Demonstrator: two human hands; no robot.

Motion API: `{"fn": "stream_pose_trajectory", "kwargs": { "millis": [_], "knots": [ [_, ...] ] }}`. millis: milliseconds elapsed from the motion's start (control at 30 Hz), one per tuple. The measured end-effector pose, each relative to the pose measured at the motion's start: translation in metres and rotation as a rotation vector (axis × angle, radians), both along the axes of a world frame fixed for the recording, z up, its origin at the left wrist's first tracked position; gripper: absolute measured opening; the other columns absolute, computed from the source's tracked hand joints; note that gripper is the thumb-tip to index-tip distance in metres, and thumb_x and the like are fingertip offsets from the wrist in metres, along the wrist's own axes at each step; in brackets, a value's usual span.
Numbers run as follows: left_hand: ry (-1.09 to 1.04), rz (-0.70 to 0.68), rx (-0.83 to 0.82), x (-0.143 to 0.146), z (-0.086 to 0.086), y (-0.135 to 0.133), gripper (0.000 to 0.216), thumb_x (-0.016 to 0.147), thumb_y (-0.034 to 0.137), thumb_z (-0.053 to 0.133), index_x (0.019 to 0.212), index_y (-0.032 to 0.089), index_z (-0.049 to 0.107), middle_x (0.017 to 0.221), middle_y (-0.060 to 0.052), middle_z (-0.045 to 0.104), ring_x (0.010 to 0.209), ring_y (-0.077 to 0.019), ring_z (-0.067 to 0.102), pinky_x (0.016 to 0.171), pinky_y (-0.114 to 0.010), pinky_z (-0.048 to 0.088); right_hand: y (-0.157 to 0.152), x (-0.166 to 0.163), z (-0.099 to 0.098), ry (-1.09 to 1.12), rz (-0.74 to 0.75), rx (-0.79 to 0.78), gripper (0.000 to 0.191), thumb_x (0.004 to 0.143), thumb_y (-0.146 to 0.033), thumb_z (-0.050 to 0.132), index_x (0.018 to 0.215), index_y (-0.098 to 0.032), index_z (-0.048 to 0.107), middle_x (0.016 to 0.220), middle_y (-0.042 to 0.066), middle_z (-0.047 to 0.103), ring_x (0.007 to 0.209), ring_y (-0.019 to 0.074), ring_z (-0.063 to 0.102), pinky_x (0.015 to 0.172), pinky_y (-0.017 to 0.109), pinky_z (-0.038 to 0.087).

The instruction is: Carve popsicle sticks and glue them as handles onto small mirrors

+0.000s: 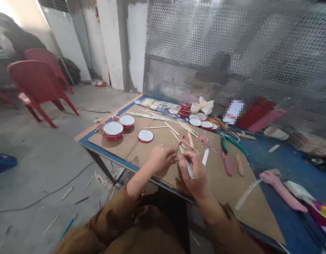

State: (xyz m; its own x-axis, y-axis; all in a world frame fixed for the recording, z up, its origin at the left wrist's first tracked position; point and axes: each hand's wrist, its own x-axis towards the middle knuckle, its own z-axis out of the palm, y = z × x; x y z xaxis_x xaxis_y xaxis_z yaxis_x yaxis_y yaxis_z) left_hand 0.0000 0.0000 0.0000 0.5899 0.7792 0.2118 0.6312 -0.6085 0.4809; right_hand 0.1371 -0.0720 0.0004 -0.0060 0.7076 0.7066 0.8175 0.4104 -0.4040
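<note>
Over the front of the cardboard sheet [163, 141] my two hands are close together. My left hand [163, 158] is closed, its fingertips pinching a short thin wooden stick [181, 141] that points up and away. A slim whitish-grey tool [188, 166] lies in the grip of my right hand [196, 174], its tip near the stick; blur hides whether it is a knife. Left of my hands lies a small red-rimmed white drum [145, 135]. Loose wooden strips [176, 137] and a tangle of coloured threads [204, 140] lie just beyond my fingers.
Stacked small drums [112, 129] stand at the table's left. Green-handled pliers [237, 145], a pink-handled tool [226, 164] and a pink hammer-like thing [283, 188] lie right. A perforated metal screen [192, 42] rises behind. Red chairs [41, 84] and a person [20, 37] are far left.
</note>
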Motion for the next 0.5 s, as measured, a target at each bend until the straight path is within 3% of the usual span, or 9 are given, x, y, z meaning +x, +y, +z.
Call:
{"fn": "stream_pose_trajectory", "kwargs": {
  "millis": [500],
  "knots": [
    [-0.055,-0.007,-0.005,0.0007,-0.0011,0.0013,0.023,0.088,0.027,0.046,0.072,0.019,0.059,0.069,-0.001,0.061,0.069,-0.0148,0.050,0.062,-0.024,0.033,0.0009,-0.0018,0.0020,-0.003,-0.023,0.066,0.010,0.086,-0.025,0.050,0.092,-0.018,0.052,0.077,0.003,0.061,0.068,0.0135,0.059,0.063,0.025,0.049]
  ]
}}
